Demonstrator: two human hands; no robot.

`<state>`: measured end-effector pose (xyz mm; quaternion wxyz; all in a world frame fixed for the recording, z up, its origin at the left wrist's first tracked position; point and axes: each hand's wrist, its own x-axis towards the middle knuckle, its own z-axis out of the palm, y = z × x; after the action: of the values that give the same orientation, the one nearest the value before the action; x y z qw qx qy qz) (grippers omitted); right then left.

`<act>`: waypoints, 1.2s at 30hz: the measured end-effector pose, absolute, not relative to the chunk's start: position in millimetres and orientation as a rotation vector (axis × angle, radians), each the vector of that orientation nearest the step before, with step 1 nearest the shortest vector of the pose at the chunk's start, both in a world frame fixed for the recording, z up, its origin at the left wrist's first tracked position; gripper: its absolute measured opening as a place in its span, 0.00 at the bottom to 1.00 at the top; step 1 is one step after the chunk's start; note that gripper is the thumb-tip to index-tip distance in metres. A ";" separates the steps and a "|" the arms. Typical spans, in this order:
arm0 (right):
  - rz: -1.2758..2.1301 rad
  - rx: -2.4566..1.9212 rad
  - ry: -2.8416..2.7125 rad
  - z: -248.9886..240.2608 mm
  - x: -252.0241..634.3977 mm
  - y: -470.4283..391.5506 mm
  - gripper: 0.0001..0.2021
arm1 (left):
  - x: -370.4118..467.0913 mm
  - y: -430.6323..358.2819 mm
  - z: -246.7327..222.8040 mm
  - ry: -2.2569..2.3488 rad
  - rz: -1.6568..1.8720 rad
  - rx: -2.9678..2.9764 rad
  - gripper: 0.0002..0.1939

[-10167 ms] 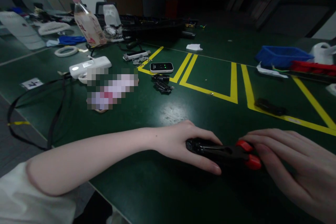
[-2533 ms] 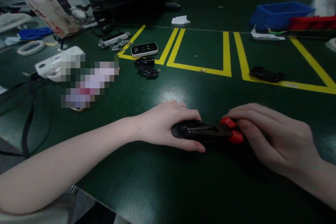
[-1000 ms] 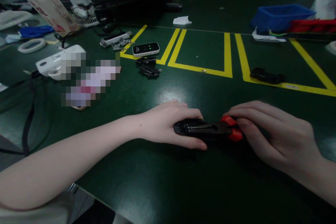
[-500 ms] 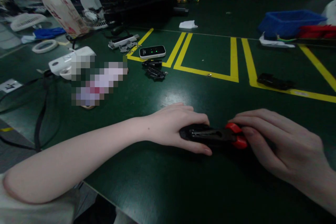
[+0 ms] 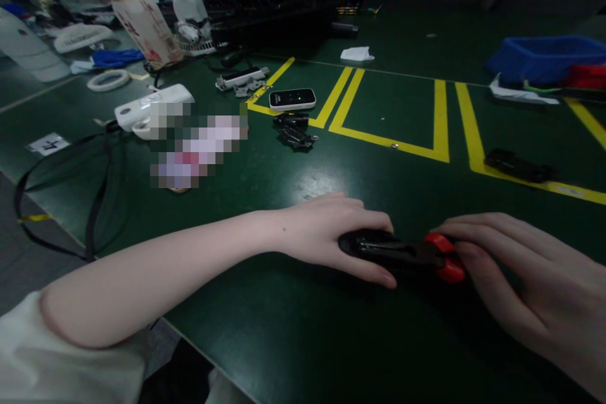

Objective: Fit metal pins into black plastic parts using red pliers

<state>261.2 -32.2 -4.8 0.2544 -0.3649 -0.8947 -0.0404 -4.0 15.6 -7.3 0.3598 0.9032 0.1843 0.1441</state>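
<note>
My left hand point(image 5: 329, 228) is wrapped around the rear of a long black part point(image 5: 398, 251), thumb along its near side and fingers along its far side. A red two-lobed piece point(image 5: 451, 270) sits at the part's right end. My right hand point(image 5: 521, 284) pinches at that red piece with thumb and forefinger. The black part and the red piece lie in line between my two hands, low over the green table point(image 5: 303, 341). How the red piece joins the black part is too dark to make out.
Yellow tape point(image 5: 440, 120) marks squares on the table. Beyond my left arm lie a blurred-out flat object point(image 5: 201, 151), a black-and-white device point(image 5: 292, 99) and small black parts point(image 5: 296, 132). Another black part point(image 5: 518, 165) and a blue bin point(image 5: 544, 57) are to the right; a bottle point(image 5: 144, 25) stands far left.
The whole scene has shifted right and slightly down in the view, as the camera turned left. Both hands keep the same hold on the black part and red piece.
</note>
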 end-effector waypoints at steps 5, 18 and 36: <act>-0.117 -1.014 -2.425 -8.2 261.7 -35.3 0.07 | -4.3 17.4 -6.3 0.461 0.335 2.338 0.22; -0.161 -0.980 -2.440 -7.0 269.9 -30.8 0.09 | -2.8 15.2 -6.0 0.488 0.366 2.332 0.22; 0.307 -1.062 -2.118 -15.8 268.4 -34.5 0.11 | -8.2 15.4 -2.5 0.571 0.374 2.446 0.22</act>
<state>268.4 -34.5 -15.8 0.3676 -0.4133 -0.8244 0.1197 -8.2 15.4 -2.5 0.2965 0.9199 0.2148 0.1405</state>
